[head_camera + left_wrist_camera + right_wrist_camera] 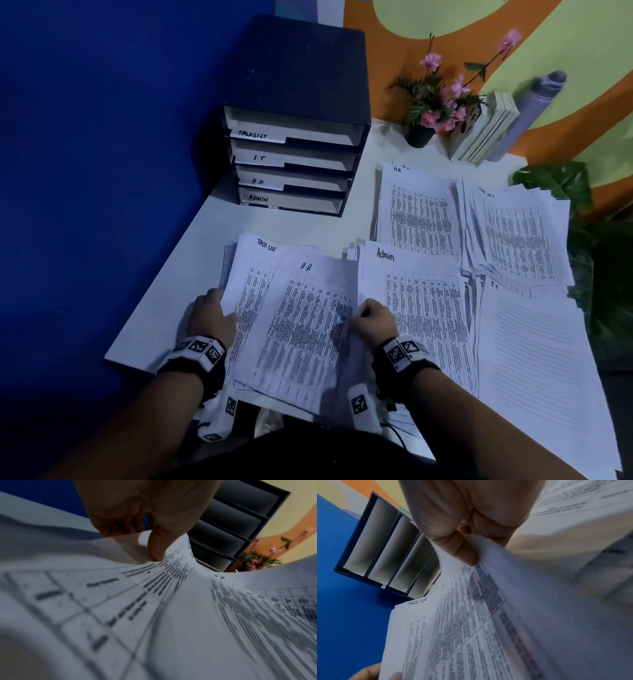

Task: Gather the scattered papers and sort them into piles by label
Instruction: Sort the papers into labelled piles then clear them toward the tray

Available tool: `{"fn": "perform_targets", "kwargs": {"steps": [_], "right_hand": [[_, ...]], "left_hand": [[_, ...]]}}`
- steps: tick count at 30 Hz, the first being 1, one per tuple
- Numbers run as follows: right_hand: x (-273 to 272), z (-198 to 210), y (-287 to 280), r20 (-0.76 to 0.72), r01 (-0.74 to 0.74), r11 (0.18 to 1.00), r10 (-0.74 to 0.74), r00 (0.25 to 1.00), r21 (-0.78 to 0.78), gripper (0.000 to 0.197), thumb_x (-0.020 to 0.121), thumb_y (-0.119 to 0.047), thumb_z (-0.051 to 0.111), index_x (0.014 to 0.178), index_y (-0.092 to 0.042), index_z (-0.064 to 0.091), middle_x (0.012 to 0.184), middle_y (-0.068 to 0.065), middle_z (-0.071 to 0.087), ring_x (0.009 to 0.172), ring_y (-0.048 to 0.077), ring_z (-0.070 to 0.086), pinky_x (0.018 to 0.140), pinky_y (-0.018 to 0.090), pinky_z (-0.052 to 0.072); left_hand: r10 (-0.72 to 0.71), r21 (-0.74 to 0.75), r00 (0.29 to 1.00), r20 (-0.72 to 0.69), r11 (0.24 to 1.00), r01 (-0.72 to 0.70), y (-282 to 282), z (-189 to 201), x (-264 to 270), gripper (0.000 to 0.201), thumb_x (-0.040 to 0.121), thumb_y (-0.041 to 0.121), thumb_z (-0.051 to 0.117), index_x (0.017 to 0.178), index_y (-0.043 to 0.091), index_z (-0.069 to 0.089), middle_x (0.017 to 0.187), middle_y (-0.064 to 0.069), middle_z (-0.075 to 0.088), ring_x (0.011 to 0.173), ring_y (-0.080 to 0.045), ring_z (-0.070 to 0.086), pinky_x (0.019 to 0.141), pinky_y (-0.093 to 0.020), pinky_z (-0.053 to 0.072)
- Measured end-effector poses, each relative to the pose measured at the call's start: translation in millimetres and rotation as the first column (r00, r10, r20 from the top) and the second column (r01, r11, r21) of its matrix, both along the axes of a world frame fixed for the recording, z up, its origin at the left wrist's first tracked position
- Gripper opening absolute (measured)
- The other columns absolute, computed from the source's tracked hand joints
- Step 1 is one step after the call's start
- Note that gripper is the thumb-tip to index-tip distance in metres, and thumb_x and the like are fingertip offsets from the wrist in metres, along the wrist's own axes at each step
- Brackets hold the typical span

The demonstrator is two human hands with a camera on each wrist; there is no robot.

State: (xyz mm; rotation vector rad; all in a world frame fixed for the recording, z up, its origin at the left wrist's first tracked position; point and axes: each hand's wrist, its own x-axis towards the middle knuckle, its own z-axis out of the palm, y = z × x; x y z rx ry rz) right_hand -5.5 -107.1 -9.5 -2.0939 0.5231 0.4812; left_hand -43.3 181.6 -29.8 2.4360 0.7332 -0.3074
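Just in front of the drawer unit point(294, 137), her right hand point(373, 320) pinches the densely printed "H.R" sheet point(308, 329); her left hand point(210, 317) grips the "Task List" stack point(246, 284) beneath.

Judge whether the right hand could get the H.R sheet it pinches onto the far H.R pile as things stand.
Probably yes. The right hand pinches the H.R sheet at its edge, and the H.R pile lies uncovered beyond the Admin pile, with only flat paper between.
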Motion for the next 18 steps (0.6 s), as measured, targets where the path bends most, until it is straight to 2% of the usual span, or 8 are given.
{"fn": "perform_targets", "kwargs": {"steps": [1, 3, 7, 10, 12, 14, 16, 18], "right_hand": [[1, -1, -2, -0.018, 0.009, 1.0, -0.008, 1.0, 0.023, 0.021, 0.072, -0.001, 0.066, 0.071, -0.016, 0.051, 0.075, 0.01, 0.066, 0.071, 0.025, 0.064, 0.068, 0.04, 0.06], [2, -3, -5, -0.043, 0.04, 0.994, -0.036, 0.998, 0.098, 0.021, 0.068, 0.0, 0.063, 0.08, -0.016, 0.058, 0.085, 0.015, 0.069, 0.081, 0.033, 0.068, 0.074, 0.049, 0.06], [0, 0, -2, -0.064, 0.141, 0.958, -0.129, 0.99, 0.249, 0.011, 0.08, -0.004, 0.066, 0.088, -0.011, 0.064, 0.073, 0.013, 0.069, 0.065, 0.028, 0.067, 0.066, 0.042, 0.06], [4, 1, 1, -0.072, 0.15, 0.903, -0.132, 0.989, 0.402, 0.015, 0.082, -0.005, 0.066, 0.095, -0.011, 0.06, 0.073, 0.018, 0.065, 0.067, 0.032, 0.064, 0.069, 0.05, 0.057], [10, 5, -2, -0.078, -0.008, 0.924, 0.041, 0.996, 0.383, 0.036, 0.075, -0.012, 0.072, 0.106, -0.02, 0.054, 0.088, 0.02, 0.066, 0.079, 0.037, 0.067, 0.07, 0.054, 0.057], [17, 13, -8, -0.143, -0.16, 0.925, 0.221, 0.965, 0.345, 0.055, 0.072, -0.009, 0.073, 0.117, -0.024, 0.044, 0.1, 0.024, 0.065, 0.088, 0.042, 0.068, 0.066, 0.051, 0.059], [26, 18, -17, -0.079, -0.25, 0.946, 0.271, 0.959, 0.206, 0.058, 0.078, -0.009, 0.065, 0.125, -0.027, 0.036, 0.09, 0.02, 0.066, 0.082, 0.037, 0.069, 0.07, 0.052, 0.059], [39, 25, -31, 0.095, -0.185, 0.98, 0.192, 0.977, -0.077, 0.046, 0.09, -0.013, 0.053, 0.13, -0.022, 0.032, 0.077, 0.012, 0.063, 0.069, 0.029, 0.065, 0.069, 0.045, 0.058]], "left_hand": [[0.022, -0.03, 1.0, 0.008, 0.999, -0.022, 1, -1, -1, 0.038, 0.089, 0.024, 0.06, 0.123, 0.011, 0.051, 0.12, -0.016, 0.058, 0.107, -0.035, 0.057, 0.09, -0.041, 0.049], [0.079, -0.098, 0.997, 0.015, 0.992, -0.077, 3, 1, 0, 0.031, 0.095, 0.024, 0.051, 0.122, 0.01, 0.052, 0.12, -0.016, 0.059, 0.103, -0.034, 0.058, 0.087, -0.037, 0.047], [0.169, -0.216, 0.983, 0.077, 0.965, -0.149, 2, 14, 3, 0.024, 0.095, 0.014, 0.053, 0.116, 0.006, 0.057, 0.11, -0.013, 0.063, 0.088, -0.024, 0.053, 0.076, -0.028, 0.038], [0.225, -0.279, 0.966, 0.125, 0.942, -0.184, 1, 21, 5, 0.019, 0.094, 0.016, 0.056, 0.109, 0.006, 0.061, 0.096, -0.009, 0.064, 0.085, -0.024, 0.056, 0.075, -0.028, 0.039], [0.258, -0.307, 0.956, 0.136, 0.929, -0.207, -1, 25, 9, 0.02, 0.095, 0.019, 0.055, 0.106, 0.004, 0.062, 0.093, -0.01, 0.063, 0.084, -0.025, 0.057, 0.076, -0.028, 0.04], [0.288, -0.334, 0.946, 0.148, 0.915, -0.226, -4, 26, 13, 0.023, 0.096, 0.021, 0.053, 0.106, 0.003, 0.063, 0.096, -0.011, 0.063, 0.085, -0.024, 0.055, 0.078, -0.029, 0.04], [0.302, -0.342, 0.941, 0.153, 0.909, -0.236, -10, 26, 18, 0.024, 0.096, 0.021, 0.053, 0.106, 0.002, 0.063, 0.098, -0.012, 0.063, 0.086, -0.023, 0.054, 0.079, -0.029, 0.04], [0.3, -0.342, 0.944, 0.139, 0.909, -0.239, -15, 24, 22, 0.024, 0.097, 0.022, 0.053, 0.107, 0.002, 0.062, 0.099, -0.013, 0.063, 0.086, -0.024, 0.054, 0.079, -0.03, 0.04]]}}
